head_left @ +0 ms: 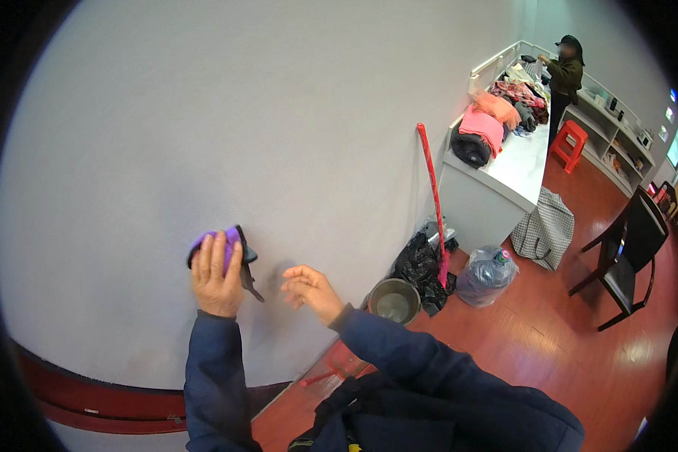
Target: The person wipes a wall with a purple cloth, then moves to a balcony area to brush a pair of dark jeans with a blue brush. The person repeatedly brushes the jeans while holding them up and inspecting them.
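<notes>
My left hand is spread over a folded purple cloth with dark edging, holding it flat against the pale grey wall. A dark strip of the cloth hangs loose below its right side. To the right, my right hand is raised in front of the wall, apart from the cloth. Its fingers are slightly bent and apart, and nothing shows in them. Faint darker smudges mark the wall around both hands.
Beside the wall are a grey bucket, black plastic bags, a red pole and a bagged water bottle. A white counter holds piled clothes; a person stands there. A black chair is at right.
</notes>
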Tool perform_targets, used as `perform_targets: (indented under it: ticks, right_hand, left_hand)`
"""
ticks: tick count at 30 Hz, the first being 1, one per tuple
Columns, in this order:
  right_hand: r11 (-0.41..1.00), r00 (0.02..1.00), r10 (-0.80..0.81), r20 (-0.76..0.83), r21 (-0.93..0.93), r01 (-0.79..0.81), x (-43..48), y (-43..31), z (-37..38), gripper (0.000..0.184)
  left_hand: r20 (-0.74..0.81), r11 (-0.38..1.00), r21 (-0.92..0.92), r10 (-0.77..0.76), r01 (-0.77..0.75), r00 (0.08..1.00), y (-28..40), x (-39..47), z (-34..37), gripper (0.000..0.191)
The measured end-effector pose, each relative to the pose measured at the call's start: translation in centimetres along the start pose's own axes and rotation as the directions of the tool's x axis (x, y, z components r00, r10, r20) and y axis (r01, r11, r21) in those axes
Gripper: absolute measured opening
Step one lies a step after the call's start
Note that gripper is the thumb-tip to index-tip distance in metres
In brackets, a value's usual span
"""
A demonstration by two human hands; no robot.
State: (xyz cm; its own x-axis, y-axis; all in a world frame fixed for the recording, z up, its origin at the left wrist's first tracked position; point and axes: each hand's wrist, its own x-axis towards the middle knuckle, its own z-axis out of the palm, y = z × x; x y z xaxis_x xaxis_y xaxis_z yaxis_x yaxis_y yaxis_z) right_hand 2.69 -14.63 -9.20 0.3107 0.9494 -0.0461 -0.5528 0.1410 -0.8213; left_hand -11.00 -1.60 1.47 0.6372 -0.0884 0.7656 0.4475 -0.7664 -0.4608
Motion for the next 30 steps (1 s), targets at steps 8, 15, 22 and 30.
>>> perform_targets:
  ticks: [8, 15, 22, 30]
  right_hand:
    - [0.999, 0.998, -0.036, 0.050, -0.002, 0.036, -0.1, 0.7, 1.2, 0.025]
    - [0.995, 0.995, -0.094, -0.045, -0.027, 0.093, 1.5, 3.6, 3.7, 0.022]
    - [0.999, 0.985, -0.045, -0.165, 0.004, 0.046, 1.4, 7.6, 6.0, 0.025]
    - [0.982, 0.940, -0.184, -0.288, -0.024, 0.185, 0.0, 7.2, 6.6, 0.037]
  left_hand:
    - [0.171, 0.983, -0.139, 0.141, -0.118, 0.975, 1.6, -2.4, 1.8, 0.032]
    - [0.114, 0.920, -0.374, 0.174, -0.119, 0.978, 1.6, -4.7, 3.0, 0.032]
    - [0.080, 0.903, -0.402, 0.201, -0.153, 0.976, 1.2, -7.9, 2.8, 0.027]
    - [0.010, 0.867, -0.461, 0.219, -0.190, 0.976, 2.5, -7.0, 4.3, 0.022]
